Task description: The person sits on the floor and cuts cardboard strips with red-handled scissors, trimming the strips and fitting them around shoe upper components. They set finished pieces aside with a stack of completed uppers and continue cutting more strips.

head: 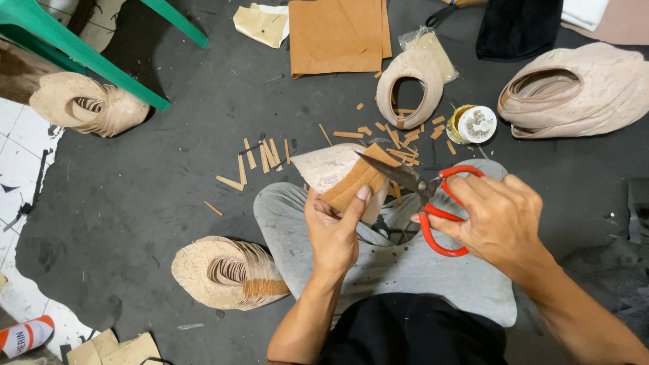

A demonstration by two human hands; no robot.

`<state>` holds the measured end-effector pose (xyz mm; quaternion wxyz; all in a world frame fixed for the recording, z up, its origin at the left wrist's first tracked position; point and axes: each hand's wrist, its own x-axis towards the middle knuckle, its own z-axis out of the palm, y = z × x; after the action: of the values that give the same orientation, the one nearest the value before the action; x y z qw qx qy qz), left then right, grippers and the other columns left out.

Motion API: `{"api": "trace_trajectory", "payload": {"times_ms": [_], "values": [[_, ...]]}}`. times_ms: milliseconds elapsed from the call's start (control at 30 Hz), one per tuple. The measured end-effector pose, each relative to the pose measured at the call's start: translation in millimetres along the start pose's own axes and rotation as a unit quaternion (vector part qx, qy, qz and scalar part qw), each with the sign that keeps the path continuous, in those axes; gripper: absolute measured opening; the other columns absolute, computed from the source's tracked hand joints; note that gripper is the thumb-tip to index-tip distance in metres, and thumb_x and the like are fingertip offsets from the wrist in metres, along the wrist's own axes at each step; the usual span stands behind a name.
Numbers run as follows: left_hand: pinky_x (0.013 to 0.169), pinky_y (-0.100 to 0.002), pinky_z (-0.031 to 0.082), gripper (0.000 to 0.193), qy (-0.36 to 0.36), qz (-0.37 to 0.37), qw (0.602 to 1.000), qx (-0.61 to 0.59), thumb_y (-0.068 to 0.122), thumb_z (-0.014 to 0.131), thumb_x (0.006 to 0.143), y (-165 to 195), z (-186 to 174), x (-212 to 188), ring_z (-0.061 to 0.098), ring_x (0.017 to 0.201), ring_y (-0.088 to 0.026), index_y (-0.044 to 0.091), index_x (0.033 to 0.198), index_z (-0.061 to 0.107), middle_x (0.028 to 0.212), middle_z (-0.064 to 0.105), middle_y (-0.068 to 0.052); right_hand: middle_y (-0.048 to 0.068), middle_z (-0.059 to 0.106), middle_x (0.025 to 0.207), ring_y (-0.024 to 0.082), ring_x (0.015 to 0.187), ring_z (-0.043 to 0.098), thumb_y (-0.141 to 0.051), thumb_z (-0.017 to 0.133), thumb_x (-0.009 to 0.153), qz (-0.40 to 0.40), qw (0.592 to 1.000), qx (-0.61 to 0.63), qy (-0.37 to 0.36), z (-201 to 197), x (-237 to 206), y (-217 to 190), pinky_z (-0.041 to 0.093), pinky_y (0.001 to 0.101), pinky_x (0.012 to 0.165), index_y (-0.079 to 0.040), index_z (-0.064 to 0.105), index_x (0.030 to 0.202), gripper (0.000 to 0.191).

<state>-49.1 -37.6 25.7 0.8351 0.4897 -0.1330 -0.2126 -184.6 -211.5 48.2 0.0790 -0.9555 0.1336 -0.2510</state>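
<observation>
My left hand [332,226] grips a beige shoe-upper piece [331,165] with a tan leather strip [355,181] laid on it, thumb pressing the strip. Red-handled scissors [433,196] sit in my right hand [497,216], fingers through the loops. Their dark blades point left and touch the upper edge of the tan strip. Both hands hover over my grey-trousered knees.
Tan offcut strips [260,159] litter the dark mat. Stacks of beige shoe uppers lie at bottom left [226,274], top left [88,101], top centre [409,84] and top right [574,91]. A glue tin [473,124], tan leather sheet [334,34] and green chair legs [81,54] are nearby.
</observation>
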Motion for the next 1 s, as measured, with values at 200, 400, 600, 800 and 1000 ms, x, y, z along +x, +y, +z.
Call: {"api": "trace_trajectory", "payload": {"times_ms": [200, 400, 600, 800, 1000], "values": [[0.1, -0.032, 0.055, 0.043, -0.006, -0.039, 0.998, -0.054, -0.005, 0.073, 0.089, 2, -12, 9, 0.069, 0.111, -0.017, -0.003, 0.13, 0.058, 0.121, 0.071, -0.011, 0.009, 0.057, 0.053, 0.029, 0.052, 0.059, -0.055, 0.087, 0.06, 0.071, 0.99, 0.069, -0.103, 1, -6, 14, 0.045, 0.0395, 0.055, -0.008, 0.072, 0.087, 0.057], [0.098, -0.03, 0.054, 0.04, -0.071, -0.087, 0.991, -0.074, -0.005, 0.072, 0.095, 15, -30, 16, 0.068, 0.109, -0.016, -0.005, 0.132, 0.057, 0.121, 0.071, -0.011, 0.009, 0.064, 0.07, 0.032, 0.068, 0.063, -0.058, 0.087, 0.062, 0.043, 0.986, 0.075, -0.145, -7, -6, 34, 0.049, 0.0423, 0.065, -0.006, 0.068, 0.095, 0.064], [0.097, -0.03, 0.057, 0.048, -0.149, -0.11, 0.982, 0.034, -0.003, 0.071, 0.093, 35, -32, 19, 0.068, 0.112, -0.015, -0.004, 0.138, 0.054, 0.124, 0.07, -0.01, 0.005, 0.068, 0.09, 0.025, 0.072, 0.06, -0.067, 0.084, 0.055, -0.011, 0.987, -0.012, -0.162, -22, 1, 41, 0.046, 0.0368, 0.068, -0.008, 0.071, 0.102, 0.076], [0.103, -0.033, 0.058, 0.048, -0.237, -0.132, 0.96, 0.063, -0.003, 0.069, 0.096, 40, -31, 21, 0.066, 0.118, -0.015, -0.006, 0.14, 0.052, 0.128, 0.068, -0.01, 0.004, 0.069, 0.089, 0.022, 0.077, 0.062, -0.066, 0.084, 0.056, -0.09, 0.985, -0.026, -0.142, -31, 12, 36, 0.041, 0.0372, 0.068, -0.008, 0.071, 0.097, 0.072], [0.105, -0.033, 0.055, 0.047, -0.251, -0.124, 0.957, 0.077, -0.005, 0.069, 0.096, 34, -30, 21, 0.066, 0.12, -0.016, -0.007, 0.14, 0.052, 0.128, 0.069, -0.011, 0.002, 0.069, 0.089, 0.019, 0.076, 0.062, -0.071, 0.076, 0.057, -0.142, 0.981, -0.061, -0.12, -31, 14, 28, 0.041, 0.0355, 0.067, -0.01, 0.072, 0.097, 0.073]]}}
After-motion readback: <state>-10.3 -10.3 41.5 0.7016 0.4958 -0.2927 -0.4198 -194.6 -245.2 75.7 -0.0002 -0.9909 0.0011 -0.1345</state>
